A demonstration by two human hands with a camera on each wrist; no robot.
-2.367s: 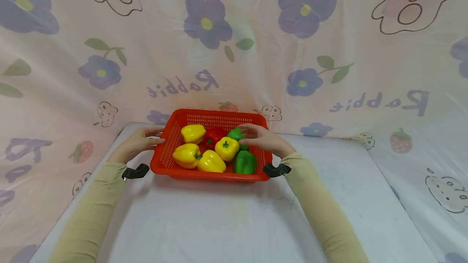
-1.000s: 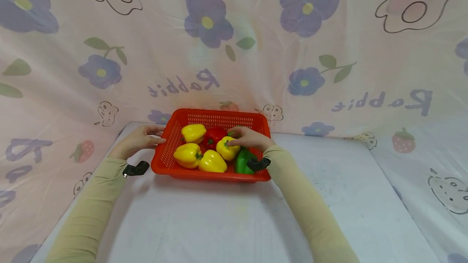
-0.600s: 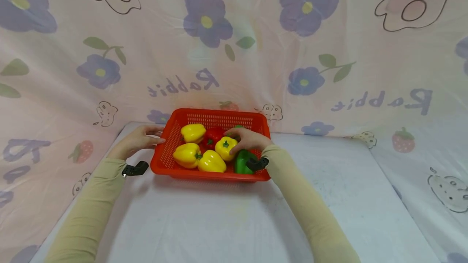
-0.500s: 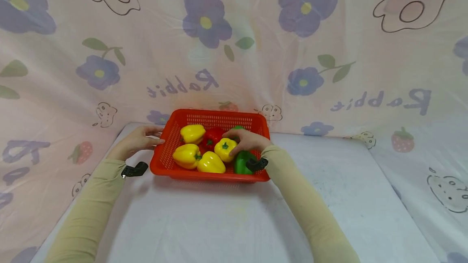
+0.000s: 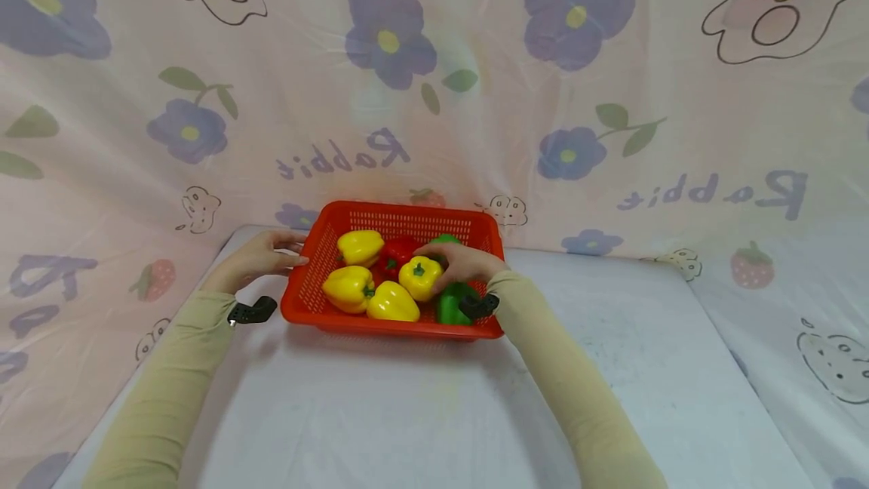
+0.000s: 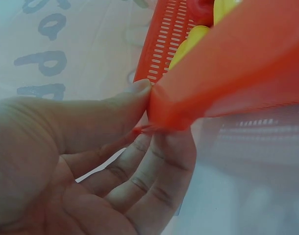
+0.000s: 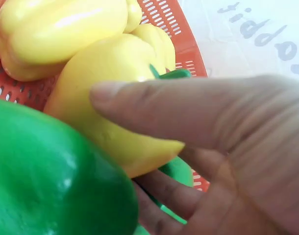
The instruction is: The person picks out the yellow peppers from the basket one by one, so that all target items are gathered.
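Observation:
A red plastic basket [image 5: 394,328] with slotted walls holds several bell peppers. At its left end, my left hand [image 5: 256,259] grips the rim, thumb above and fingers curled underneath, as the left wrist view shows. My right hand [image 5: 468,264] is inside the basket on a yellow bell pepper [image 5: 416,280] with a green stem. In the right wrist view the thumb lies along one side of this yellow pepper [image 7: 103,63], and the fingers go around its far side, partly hidden. A green bell pepper [image 5: 450,303] sits just in front of the right hand.
Three more yellow peppers [image 5: 392,302] lie in the basket's left and middle. Behind are a red pepper [image 5: 397,251] and another green one [image 5: 445,238], partly covered by the right hand. The white table [image 5: 380,413] meets a patterned curtain [image 5: 468,134] behind the basket.
My right hand has moved left from the basket's right side onto the yellow pepper, its thumb settling against the side. The left hand stays at the rim and the basket has not moved.

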